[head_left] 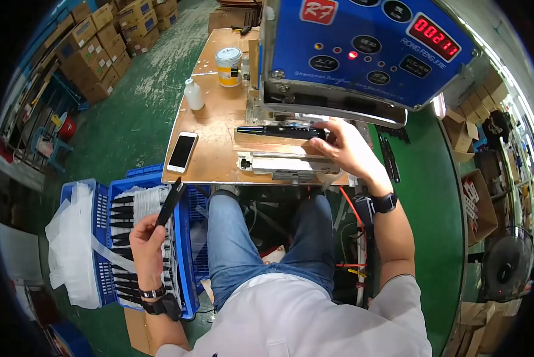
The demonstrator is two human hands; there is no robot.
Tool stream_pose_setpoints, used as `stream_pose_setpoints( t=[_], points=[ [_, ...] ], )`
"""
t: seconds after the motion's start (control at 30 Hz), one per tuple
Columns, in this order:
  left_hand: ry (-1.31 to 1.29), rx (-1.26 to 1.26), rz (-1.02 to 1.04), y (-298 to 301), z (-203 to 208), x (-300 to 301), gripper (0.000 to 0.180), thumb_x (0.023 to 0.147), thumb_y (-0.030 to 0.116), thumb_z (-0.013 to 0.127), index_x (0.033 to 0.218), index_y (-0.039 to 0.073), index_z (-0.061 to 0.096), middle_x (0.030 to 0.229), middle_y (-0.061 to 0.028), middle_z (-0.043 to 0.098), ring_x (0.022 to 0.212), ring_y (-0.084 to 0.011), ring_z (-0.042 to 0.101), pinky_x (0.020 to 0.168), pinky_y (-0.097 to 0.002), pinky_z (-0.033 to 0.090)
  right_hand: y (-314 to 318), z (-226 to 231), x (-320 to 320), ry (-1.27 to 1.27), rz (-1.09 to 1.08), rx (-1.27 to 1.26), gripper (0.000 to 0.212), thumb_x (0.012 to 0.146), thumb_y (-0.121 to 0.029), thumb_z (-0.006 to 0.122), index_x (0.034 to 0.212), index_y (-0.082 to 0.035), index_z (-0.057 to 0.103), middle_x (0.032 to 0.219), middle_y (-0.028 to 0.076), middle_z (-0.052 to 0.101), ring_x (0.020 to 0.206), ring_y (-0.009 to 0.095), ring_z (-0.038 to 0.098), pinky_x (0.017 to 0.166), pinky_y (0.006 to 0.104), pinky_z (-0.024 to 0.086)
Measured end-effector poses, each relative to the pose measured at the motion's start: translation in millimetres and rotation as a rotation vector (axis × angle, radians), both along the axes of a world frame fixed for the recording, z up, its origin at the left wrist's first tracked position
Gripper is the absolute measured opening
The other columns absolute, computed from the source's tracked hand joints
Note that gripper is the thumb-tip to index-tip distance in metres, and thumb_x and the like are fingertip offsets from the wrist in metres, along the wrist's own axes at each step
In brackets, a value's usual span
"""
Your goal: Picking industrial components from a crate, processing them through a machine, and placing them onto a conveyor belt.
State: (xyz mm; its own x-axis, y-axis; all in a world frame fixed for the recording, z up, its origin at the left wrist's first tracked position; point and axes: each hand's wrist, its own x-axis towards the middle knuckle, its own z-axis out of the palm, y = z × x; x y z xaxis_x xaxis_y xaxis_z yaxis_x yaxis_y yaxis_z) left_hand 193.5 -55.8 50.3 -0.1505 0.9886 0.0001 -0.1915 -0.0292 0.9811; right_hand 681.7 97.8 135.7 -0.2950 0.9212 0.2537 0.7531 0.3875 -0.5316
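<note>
My left hand (148, 238) is closed on a slim black elongated piece (170, 203), tilted upward over a blue crate (189, 279). In that crate lie several similar black pieces (123, 225) in rows, with white wrapping between them. My right hand (345, 147) reaches to the worktable and grips the right end of a longer, glossy black piece (279, 131). This piece lies level beside a metal fixture (288, 163), below a blue machine control panel (362, 50). What kind of part the black pieces are, I cannot tell.
On the wooden table (210, 122) stand a white bottle (194, 95) and a white-and-yellow tub (229, 68); a phone (182, 152) lies near its front left edge. A second blue crate (104, 238) with white sheets sits at far left. Cartons (94, 65) are stacked behind.
</note>
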Motion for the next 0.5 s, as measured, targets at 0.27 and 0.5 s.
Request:
stream_pose_setpoints(
  t=[0.27, 0.5],
  points=[
    [0.609, 0.448, -0.161, 118, 63, 92, 0.029, 0.095, 0.007, 0.078, 0.123, 0.0, 0.074, 0.113, -0.006, 0.07, 0.102, -0.0182, 0.067, 0.087, -0.027, 0.052, -33, 19, 21, -0.071, -0.07, 0.211, 0.034, 0.094, -0.02, 0.083, 0.121, -0.002, 0.073, 0.102, 0.01, 0.069, 0.079, 0.018, 0.062, 0.072, 0.03, 0.052],
    [0.99, 0.833, -0.303, 195, 65, 189, 0.03, 0.089, 0.02, 0.082, 0.115, 0.004, 0.077, 0.12, -0.0111, 0.07, 0.109, -0.0334, 0.063, 0.097, -0.0445, 0.05, -107, -38, 187, 0.117, -0.61, 0.179, 0.03, 0.091, -0.016, 0.085, 0.114, 0.002, 0.078, 0.089, 0.001, 0.061, 0.075, 0.009, 0.053, 0.066, 0.0263, 0.042]
  ],
)
